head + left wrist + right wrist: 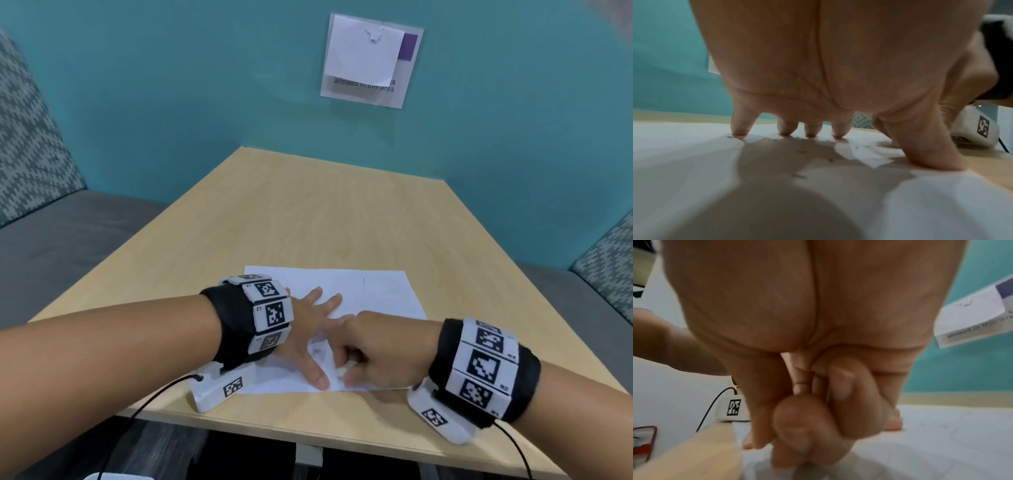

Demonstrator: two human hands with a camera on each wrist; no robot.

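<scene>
Left hand (305,329) flat, fingers spread, pins the sheet (376,294) by the desk's (308,212) near edge, so the right hand (380,349) (pinching what looks like a small white eraser (342,371)) should rub lightly.

Your sheet (376,294) is white with what may be faint grey specks; the surface (308,212) is pale wood-grain, the wall (171,85) teal, your wristbands (226,325) black with black-and-white checkered tags (275,313).

The sheet of paper (376,294) is thin, matt white, faintly creased. Under it, the counter (325,212) shows pale wood grain with a smooth, low sheen. The wrist bands (233,325) are black cloth carrying matt white plastic tiles. The small white piece (342,372) pinched in the right hand (380,353) looks matt. The seat (68,233) is grey woven cloth.
</scene>
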